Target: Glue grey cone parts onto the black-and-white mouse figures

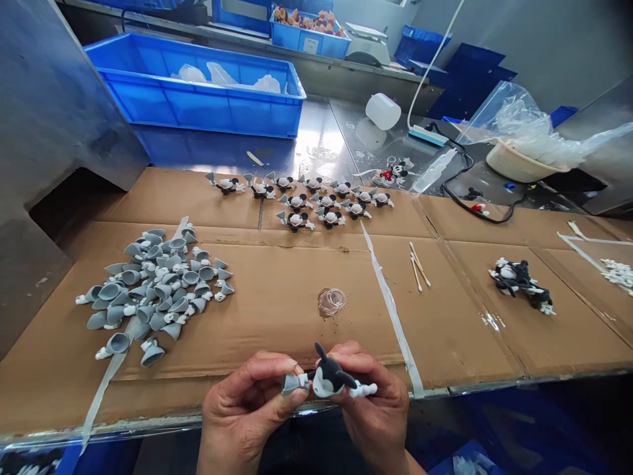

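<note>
A black-and-white mouse figure (324,379) is held above the near edge of a cardboard-covered bench (277,333), gripped by both bare hands. The flared gray piece (293,383) at one end is pinched between the thumb and fingers of the left hand (250,408). The figure's body is cradled by the curled fingers of the right hand (373,399), with a white gloved hand (363,390) jutting out at the far end. Handwork on this single figure is shown in progress; how firmly the gray piece is seated cannot be told. With both hands occupied, a grip would have to be freed before anything else could be picked up, in this judgement. A heap of loose gray-and-white parts (155,290) lies to the left, and rows of finished-looking figures (316,201) are set out ahead. A clear dish (330,301) and cotton swabs (418,265) lie nearby, with more figures (519,282) heaped to the right. A blue crate (192,86) stands beyond the cardboard.
</note>
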Available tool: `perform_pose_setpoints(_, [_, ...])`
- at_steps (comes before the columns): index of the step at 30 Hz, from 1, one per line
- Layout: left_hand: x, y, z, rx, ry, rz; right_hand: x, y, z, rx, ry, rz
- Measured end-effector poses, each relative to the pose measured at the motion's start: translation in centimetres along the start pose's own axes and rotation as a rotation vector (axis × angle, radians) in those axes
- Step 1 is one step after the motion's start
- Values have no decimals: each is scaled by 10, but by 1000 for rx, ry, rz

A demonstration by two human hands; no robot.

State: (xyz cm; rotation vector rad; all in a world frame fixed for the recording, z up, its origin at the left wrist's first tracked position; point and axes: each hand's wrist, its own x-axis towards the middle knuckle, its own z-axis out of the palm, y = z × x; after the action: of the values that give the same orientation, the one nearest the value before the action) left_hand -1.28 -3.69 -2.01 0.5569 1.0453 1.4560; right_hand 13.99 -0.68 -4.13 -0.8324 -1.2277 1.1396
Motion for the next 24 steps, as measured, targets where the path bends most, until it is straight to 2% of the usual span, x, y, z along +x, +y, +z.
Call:
perform_pose_setpoints(3, [1,-1,-6,14,-47,17,0,0,0,10,-2,10])
perform_pose_setpoints(7, [1,1,-2,-14,31,10,0,0,1,9,-1,5])
perform_pose_setpoints(11, [0,2,5,-29,40,-2,2,-1,2,0,-6,-8])
perform_pose_setpoints(15, [0,1,3,-48,76,-10,3,-1,2,3,-6,-11])
perform_pose_setpoints(20, [2,-2,-7,20,-77,21,1,-1,1,7,-11,-13])
perform_pose_setpoints(24, [3,-1,-6,25,-58,37,1,-1,1,-5,-7,-13])
